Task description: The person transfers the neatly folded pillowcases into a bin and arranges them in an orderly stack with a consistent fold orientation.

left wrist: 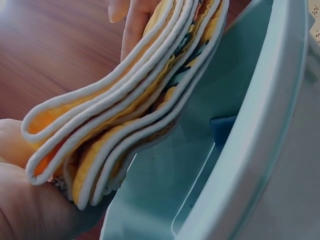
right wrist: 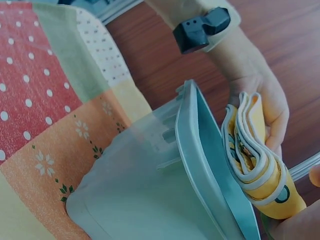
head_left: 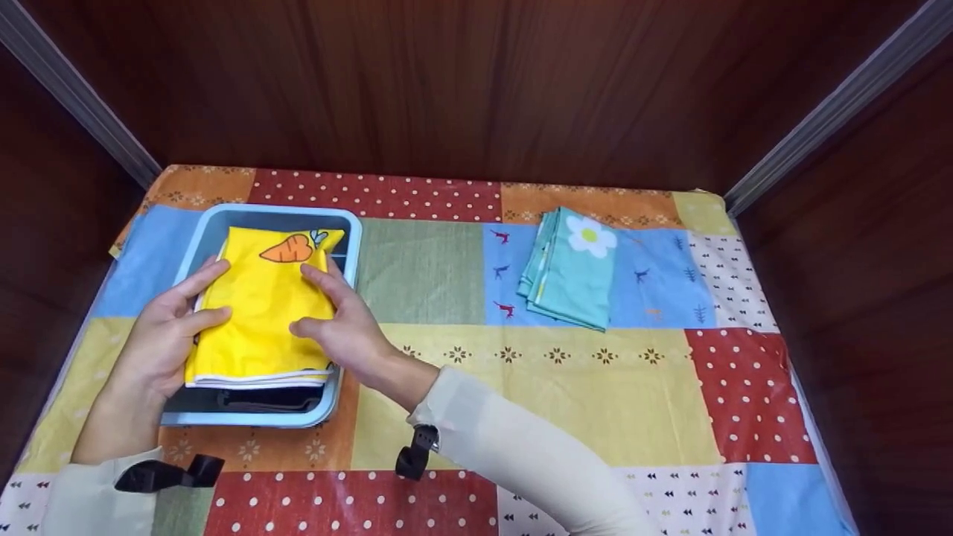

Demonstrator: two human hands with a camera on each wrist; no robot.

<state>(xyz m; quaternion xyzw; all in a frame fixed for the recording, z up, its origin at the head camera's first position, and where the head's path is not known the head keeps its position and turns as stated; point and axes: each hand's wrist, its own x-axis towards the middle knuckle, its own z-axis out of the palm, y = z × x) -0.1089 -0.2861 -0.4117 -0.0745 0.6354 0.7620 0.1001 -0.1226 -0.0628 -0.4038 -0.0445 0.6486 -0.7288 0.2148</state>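
A folded yellow towel (head_left: 260, 313) with a carrot print and white edging is held over a light blue plastic bin (head_left: 346, 223). My left hand (head_left: 167, 327) grips its left side, thumb on top. On the right side, my right hand (head_left: 346, 320) holds it the same way. The left wrist view shows the towel's stacked layers (left wrist: 120, 110) at the bin's mouth, with a dark item (left wrist: 222, 130) inside. From the right wrist, the towel (right wrist: 255, 160) appears just above the bin's rim (right wrist: 187, 135).
A folded teal towel (head_left: 569, 275) with a white flower lies on the right of the patchwork tablecloth (head_left: 536, 394). Dark wooden panels (head_left: 461, 89) enclose the table at the back and both sides. Each wrist carries a black strapped device (head_left: 417, 450).
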